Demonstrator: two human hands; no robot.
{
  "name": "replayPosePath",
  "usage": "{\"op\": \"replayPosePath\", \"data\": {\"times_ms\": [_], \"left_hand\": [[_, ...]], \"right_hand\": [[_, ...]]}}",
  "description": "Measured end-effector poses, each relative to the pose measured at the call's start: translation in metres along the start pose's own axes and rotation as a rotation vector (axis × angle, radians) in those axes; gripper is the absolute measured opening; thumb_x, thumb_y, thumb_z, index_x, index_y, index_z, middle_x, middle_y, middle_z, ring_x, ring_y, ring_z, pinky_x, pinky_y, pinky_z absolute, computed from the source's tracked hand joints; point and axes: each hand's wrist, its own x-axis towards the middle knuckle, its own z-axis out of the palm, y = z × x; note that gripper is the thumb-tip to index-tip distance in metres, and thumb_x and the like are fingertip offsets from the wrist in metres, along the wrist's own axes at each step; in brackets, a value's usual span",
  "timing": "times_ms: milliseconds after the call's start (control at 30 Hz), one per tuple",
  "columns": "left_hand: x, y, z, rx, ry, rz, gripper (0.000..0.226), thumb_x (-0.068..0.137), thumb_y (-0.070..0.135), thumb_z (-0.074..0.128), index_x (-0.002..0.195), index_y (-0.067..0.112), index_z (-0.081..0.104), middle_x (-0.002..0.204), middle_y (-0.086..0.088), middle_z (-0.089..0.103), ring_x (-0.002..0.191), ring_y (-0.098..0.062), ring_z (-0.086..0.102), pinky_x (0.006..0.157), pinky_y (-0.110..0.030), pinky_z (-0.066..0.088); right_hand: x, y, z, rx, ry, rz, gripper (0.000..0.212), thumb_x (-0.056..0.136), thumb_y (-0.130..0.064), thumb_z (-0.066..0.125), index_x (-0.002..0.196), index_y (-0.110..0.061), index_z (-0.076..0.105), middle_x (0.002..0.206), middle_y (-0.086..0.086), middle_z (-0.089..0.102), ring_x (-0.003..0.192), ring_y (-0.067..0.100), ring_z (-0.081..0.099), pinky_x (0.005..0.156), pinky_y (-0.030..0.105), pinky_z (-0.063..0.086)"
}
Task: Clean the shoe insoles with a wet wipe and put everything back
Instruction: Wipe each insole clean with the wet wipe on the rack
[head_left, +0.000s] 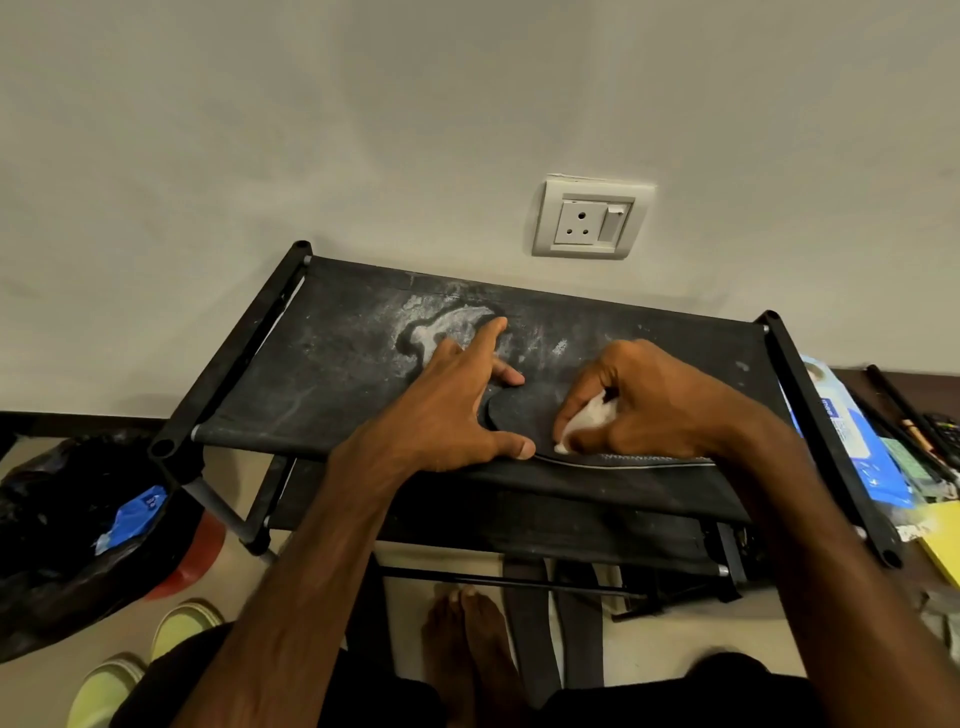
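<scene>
Left hand (452, 415), grip spread flat, pins the dark rounded insole (524, 415); right hand (654, 400) grip clamps a crumpled, perhaps damp wipe (589, 415).

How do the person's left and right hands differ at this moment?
The left hand lies spread, fingers straight, holding nothing; the right hand curls round a white wet wipe. The left braces the dark flat insole; the right presses the wipe onto it. Both touch that insole.

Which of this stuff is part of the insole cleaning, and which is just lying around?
Job in hand: insole, pressed down by left hand; wipe in right hand; wipes pack; shoe rack under the insole.
Lying about: wall socket, pens, yellow pad.
</scene>
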Motion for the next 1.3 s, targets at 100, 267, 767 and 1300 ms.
{"op": "replayPosePath", "data": {"times_ms": [100,267,767,1300], "left_hand": [[0.000,-0.001,0.000,-0.009,0.002,0.008,0.126,0.073,0.043,0.087,0.160,0.027,-0.003,0.136,0.023,0.054,0.147,-0.013,0.019,0.116,-0.040,0.021],[0.000,-0.004,0.001,-0.037,0.013,0.011,0.128,0.072,0.042,0.088,0.160,0.025,-0.004,0.134,0.021,0.056,0.147,-0.012,0.020,0.115,-0.039,0.023],[0.000,-0.004,0.001,-0.032,0.025,0.018,0.129,0.071,0.044,0.088,0.160,0.027,-0.004,0.133,0.023,0.056,0.148,-0.014,0.020,0.119,-0.043,0.022],[0.000,0.000,0.002,-0.039,0.016,0.000,0.131,0.070,0.043,0.089,0.160,0.028,-0.006,0.137,0.020,0.056,0.148,-0.015,0.019,0.119,-0.046,0.021]], "right_hand": [[0.014,0.002,0.012,0.000,0.203,0.065,0.012,0.081,-0.029,0.081,0.091,-0.036,0.082,0.090,-0.021,0.077,0.082,-0.001,0.070,0.077,0.033,0.062],[0.026,0.003,0.021,-0.064,0.295,0.050,0.018,0.078,-0.032,0.077,0.094,-0.038,0.082,0.096,-0.016,0.078,0.089,0.006,0.071,0.080,0.040,0.061],[0.029,0.005,0.024,-0.010,0.350,0.103,0.022,0.073,-0.045,0.074,0.094,-0.042,0.081,0.090,-0.016,0.078,0.082,0.005,0.072,0.074,0.040,0.063],[0.031,0.012,0.023,0.045,0.429,0.259,0.009,0.077,-0.032,0.079,0.085,-0.033,0.083,0.078,-0.011,0.077,0.070,0.006,0.071,0.068,0.039,0.064]]}}
